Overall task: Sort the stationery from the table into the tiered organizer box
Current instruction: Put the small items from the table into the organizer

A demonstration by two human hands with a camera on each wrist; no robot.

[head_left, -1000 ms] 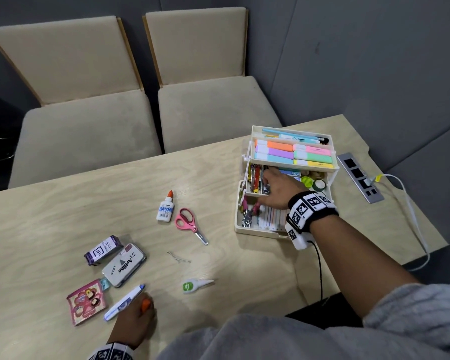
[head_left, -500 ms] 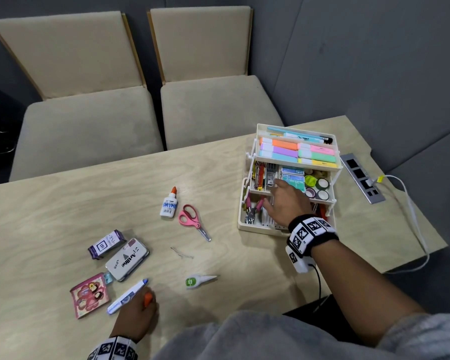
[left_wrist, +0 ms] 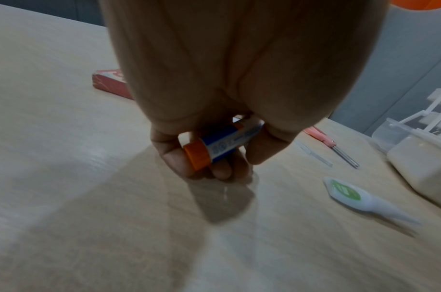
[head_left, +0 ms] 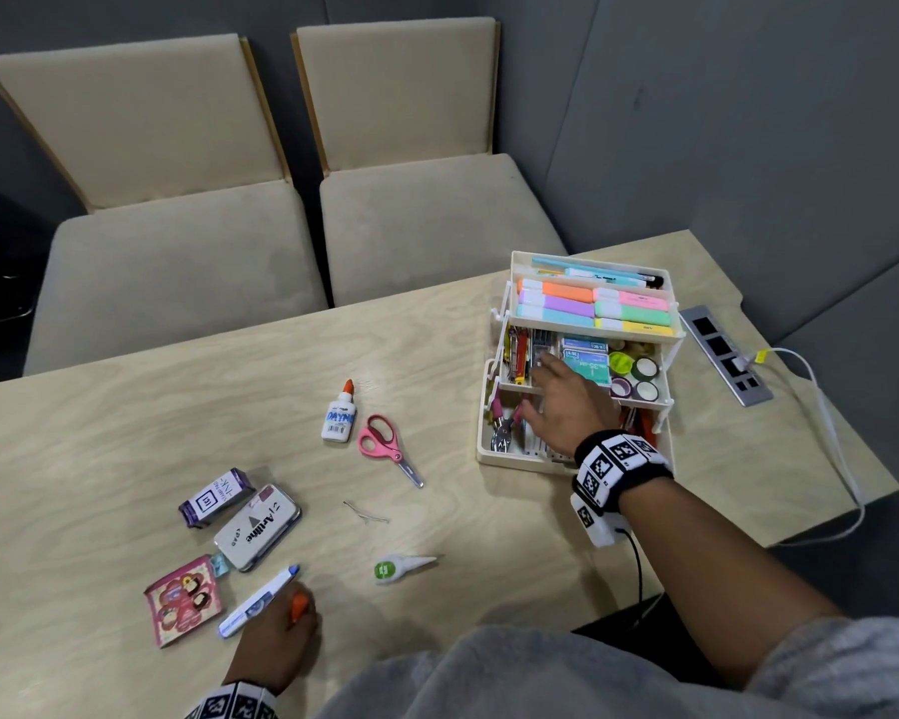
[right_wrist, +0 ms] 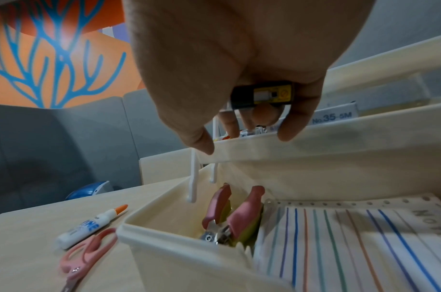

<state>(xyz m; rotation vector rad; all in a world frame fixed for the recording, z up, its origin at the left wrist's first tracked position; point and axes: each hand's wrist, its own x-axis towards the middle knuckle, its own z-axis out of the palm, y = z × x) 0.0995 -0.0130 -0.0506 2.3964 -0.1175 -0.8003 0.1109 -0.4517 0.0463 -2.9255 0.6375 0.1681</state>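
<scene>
A cream plastic organizer point(head_left: 509, 459) with three stepped tiers stood open on the right side of a pale wood-grain table point(head_left: 125, 417). Its top tier held pastel highlighters point(head_left: 592, 308), the middle tier small boxes and tape rolls point(head_left: 639, 378), and the bottom tier pink-handled pliers point(right_wrist: 229, 215) beside a striped notepad point(right_wrist: 351, 247).

The right hand point(head_left: 561, 407) reached palm down over the bottom tier to the middle tier's front wall, its fingers point(right_wrist: 296, 118) curled around a small black and yellow box point(right_wrist: 263, 95).

At the table's near edge, the left hand point(head_left: 276, 640) rested on the wood, fingers point(left_wrist: 179, 158) curled around a blue and white glue stick point(left_wrist: 226, 144) with an orange cap. A white and blue pen point(head_left: 255, 599) lay just beside that hand.

Loose on the table lay a white glue bottle point(head_left: 339, 415) with an orange tip, pink-handled scissors point(head_left: 385, 448) next to it, a thin wire clip point(head_left: 364, 513), and a white teardrop-shaped tape dispenser point(head_left: 400, 567) with a green label. Farther left sat a purple ink box point(head_left: 214, 498), a grey metal stamp pad point(head_left: 256, 526) touching it, and a flat pink packet point(head_left: 183, 601).

Two beige upholstered chairs point(head_left: 177, 251) stood behind the table. A grey socket strip point(head_left: 722, 355) with a white cable point(head_left: 831, 433) sat right of the organizer.
</scene>
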